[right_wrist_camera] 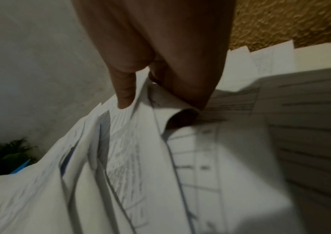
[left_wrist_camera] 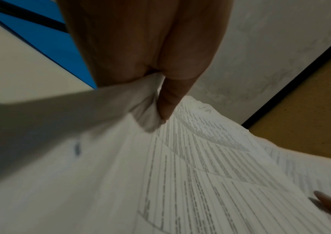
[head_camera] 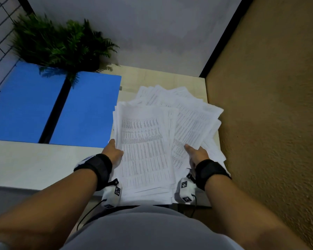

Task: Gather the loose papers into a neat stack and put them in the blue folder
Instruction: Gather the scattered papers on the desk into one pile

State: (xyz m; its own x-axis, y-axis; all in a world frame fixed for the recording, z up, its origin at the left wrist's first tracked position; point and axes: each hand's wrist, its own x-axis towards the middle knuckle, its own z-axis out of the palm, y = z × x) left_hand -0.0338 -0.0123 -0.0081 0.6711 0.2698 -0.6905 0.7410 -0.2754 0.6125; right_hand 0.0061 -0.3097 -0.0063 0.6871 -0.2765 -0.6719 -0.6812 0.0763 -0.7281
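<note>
On the right half of the desk (head_camera: 25,165), reaching its right edge and near edge, sits the heap of papers (head_camera: 170,112), printed sheets fanned out at different angles rather than squared up. I have both hands on the near part of the heap. My left hand (head_camera: 114,152) grips the left edge of the topmost bundle, thumb on the printed face; the left wrist view shows my thumb (left_wrist_camera: 168,101) pressing down on the sheets while the rest of the hand is under them. My right hand (head_camera: 197,154) takes the sheets on the right side the same way, thumb on top and the fingers tucked beneath, out of sight. In the right wrist view my thumb (right_wrist_camera: 124,93) lies on a curled page. Left of the papers, the blue folder (head_camera: 87,110) lies opened flat on the desk, its black spine between two blue panels; its right panel stops just beside the heap. At the far left corner, a green fern (head_camera: 60,44) overhangs the folder's far edge.
</note>
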